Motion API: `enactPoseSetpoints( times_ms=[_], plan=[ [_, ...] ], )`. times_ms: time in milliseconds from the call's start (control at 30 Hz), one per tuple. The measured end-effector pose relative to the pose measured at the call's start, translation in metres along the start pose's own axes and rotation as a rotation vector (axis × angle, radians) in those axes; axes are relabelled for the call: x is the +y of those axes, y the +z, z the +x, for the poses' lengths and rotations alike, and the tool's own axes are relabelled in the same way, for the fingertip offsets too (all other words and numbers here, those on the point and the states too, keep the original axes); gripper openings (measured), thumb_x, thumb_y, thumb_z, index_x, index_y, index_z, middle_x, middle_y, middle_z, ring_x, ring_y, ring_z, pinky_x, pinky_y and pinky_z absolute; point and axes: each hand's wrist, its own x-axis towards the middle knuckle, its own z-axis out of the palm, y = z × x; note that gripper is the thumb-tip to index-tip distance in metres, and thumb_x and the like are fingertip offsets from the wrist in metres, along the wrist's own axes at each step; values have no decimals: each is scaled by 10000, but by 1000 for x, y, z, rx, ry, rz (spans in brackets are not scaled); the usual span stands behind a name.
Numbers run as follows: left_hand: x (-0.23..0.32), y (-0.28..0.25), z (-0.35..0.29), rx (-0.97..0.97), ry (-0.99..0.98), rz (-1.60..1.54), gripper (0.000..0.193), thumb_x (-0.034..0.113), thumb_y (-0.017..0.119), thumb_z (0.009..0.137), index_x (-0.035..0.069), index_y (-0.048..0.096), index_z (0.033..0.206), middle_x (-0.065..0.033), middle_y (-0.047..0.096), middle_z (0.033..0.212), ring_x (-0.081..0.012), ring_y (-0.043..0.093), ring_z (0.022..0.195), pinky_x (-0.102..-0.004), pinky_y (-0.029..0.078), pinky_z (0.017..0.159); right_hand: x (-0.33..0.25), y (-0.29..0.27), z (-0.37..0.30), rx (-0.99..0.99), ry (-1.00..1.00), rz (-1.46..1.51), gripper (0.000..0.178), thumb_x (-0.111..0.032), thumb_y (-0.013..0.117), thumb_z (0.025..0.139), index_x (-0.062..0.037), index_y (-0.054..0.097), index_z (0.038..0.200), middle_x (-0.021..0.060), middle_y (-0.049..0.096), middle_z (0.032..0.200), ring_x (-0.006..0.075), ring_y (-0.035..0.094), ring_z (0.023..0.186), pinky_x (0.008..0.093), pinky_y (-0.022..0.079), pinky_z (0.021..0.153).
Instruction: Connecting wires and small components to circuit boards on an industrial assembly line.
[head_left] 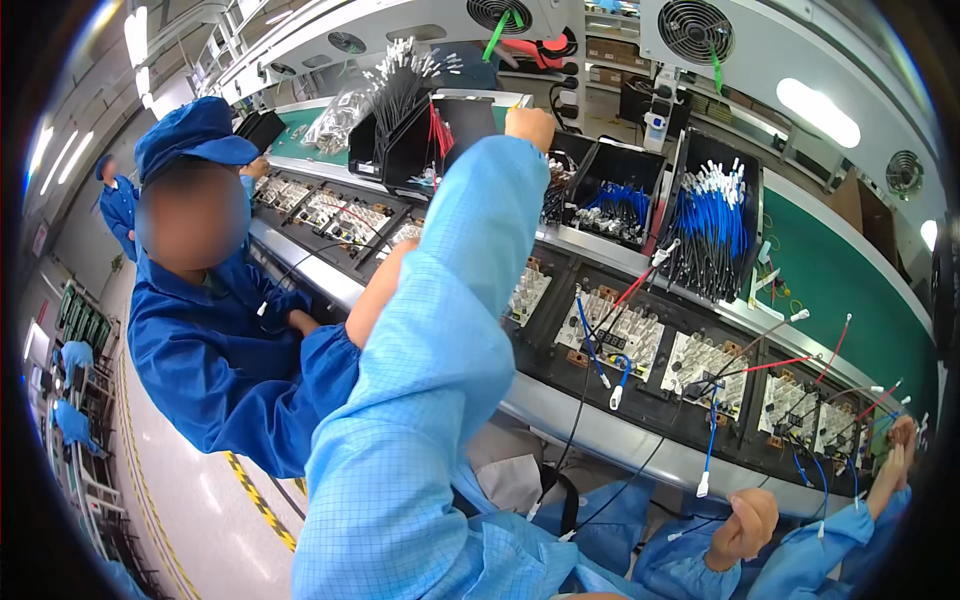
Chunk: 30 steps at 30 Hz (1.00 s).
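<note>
My left arm, in a light blue checked sleeve, stretches across the line. My left hand (529, 127) is closed beside the black bins at the back; what it holds is hidden. Low on the right, at the line's near edge, my right hand (745, 525) is closed with curled fingers. A thin black wire (700, 528) with a white terminal runs to its fingers. Beyond that hand, pale circuit boards (622, 330) sit in dark trays. Red, blue and black leads stick out of them. One blue lead (711, 445) with a white terminal hangs over the metal rail.
Bins hold blue wires (708, 225), shorter blue leads (612, 210) and black wires (400, 100). A co-worker in dark blue (220, 350) leans in at the left, one arm partly behind mine. Another co-worker's hands (895, 455) work at the far right. Fans (697, 30) hang overhead.
</note>
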Motion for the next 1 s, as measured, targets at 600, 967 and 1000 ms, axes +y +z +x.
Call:
enactPoseSetpoints(
  times_ms=[600, 967, 1000],
  plan=[
    [-61, -191, -92, 362, 317, -52, 96, 75, 533, 822, 25, 552, 902, -165, 652, 767, -368, 654, 738, -436, 521, 610, -23, 13, 37, 119, -134, 31, 159, 18, 572, 711, -77, 595, 836, 61, 634, 676, 215, 610, 553, 298, 447, 473],
    [2, -239, -276, 598, 745, -858, 77, 73, 546, 852, 82, 509, 919, -56, 592, 654, -271, 599, 533, -376, 447, 445, -72, 47, 48, 112, 68, 249, 111, -91, 535, 840, -20, 599, 896, 97, 623, 689, 233, 572, 587, 318, 468, 603],
    [7, -236, -295, 532, 786, -967, 134, 76, 589, 837, 85, 550, 965, -70, 611, 694, -272, 606, 547, -357, 465, 472, -77, 44, 41, 33, 268, 377, 253, -192, 498, 895, 21, 611, 973, 135, 622, 833, 219, 567, 732, 321, 470, 678]
  ],
)
